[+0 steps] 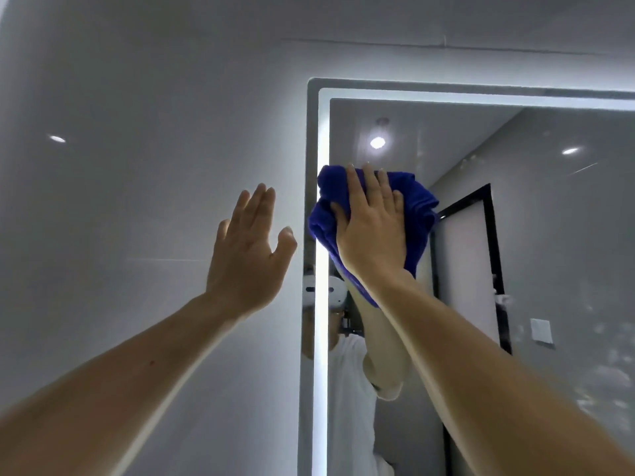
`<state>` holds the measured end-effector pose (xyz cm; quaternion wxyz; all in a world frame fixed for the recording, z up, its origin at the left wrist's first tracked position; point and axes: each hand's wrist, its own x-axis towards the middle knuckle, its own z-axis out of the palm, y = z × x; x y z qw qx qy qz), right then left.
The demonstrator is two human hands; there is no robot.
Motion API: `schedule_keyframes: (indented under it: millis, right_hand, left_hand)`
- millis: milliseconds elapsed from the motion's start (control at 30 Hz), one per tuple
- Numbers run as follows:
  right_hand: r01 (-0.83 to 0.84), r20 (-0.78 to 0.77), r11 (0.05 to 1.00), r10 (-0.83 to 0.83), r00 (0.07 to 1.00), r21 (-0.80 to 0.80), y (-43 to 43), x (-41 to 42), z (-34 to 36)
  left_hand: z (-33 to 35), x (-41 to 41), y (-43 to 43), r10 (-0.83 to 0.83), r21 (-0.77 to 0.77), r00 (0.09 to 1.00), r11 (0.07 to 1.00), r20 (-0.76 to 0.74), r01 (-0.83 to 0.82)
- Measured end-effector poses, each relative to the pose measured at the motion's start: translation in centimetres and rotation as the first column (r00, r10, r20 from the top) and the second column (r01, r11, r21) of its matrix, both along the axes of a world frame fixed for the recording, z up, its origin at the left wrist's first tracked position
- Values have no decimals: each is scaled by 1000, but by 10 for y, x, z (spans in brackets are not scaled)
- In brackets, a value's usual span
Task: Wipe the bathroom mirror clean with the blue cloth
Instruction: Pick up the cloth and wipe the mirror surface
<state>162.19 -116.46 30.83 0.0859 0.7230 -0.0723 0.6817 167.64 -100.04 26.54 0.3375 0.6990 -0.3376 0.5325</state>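
Cloth (417, 204), deep blue and bunched into folds, sits flat against the mirror (549, 235) near its upper left corner, just right of the lit strip (322, 235) that runs down the left edge of the glass and across the top. The right hand (372, 228) lies spread over the cloth, palm pressing it to the glass, fingers (354, 187) stretched upward and thumb tucked along the left fold, so the grip is a flat press more than a clench. The left hand (247, 249) is raised beside the mirror frame, open with fingers together and thumb apart, holding nothing, in front of the pale grey wall (137, 166); whether it touches the wall I cannot tell. Both bare forearms reach up from the near bottom corners. Reflected in the glass are a round ceiling light (377, 142), a dark-framed door (481, 262) and a white wall switch (542, 330), with faint smears on the far right of the mirror
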Motion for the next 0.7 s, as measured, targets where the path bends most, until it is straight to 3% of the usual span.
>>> schedule_keyframes:
  millis: [267,400,500,567,600,633,667,700]
  right_hand:
    - [5,-50,993,-11,999,-119,2,7,-141]
    - [28,-216,996,-46,975,-85,11,-3,-222]
    - [56,-319,973,-126,939,-222,9,-19,-281]
    - [-24,-210,997,8,978,-75,39,-29,-288]
    - [-233,-127,972,228,965,-27,43,-29,-298]
    - [-319,218,947,322,921,-47,52,-16,-282]
    - [-259,438,964,256,862,-53,55,-9,-281]
    - [-246,307,969,241,921,-24,51,-12,-282]
  left_hand:
    - [-34,3,3,-21,-33,1000,999,19,22]
    - [-51,-2,5,-26,0,999,1000,47,26]
    - [-62,-6,8,-29,15,999,999,43,29]
    - [-68,-10,10,-47,20,998,999,44,46]
    - [-70,-11,11,-58,21,997,998,46,57]
    - [-72,-13,12,-64,21,997,998,46,63]
    - [-72,-14,14,-67,21,997,998,46,66]
    - [-70,-16,15,-69,20,996,997,48,68]
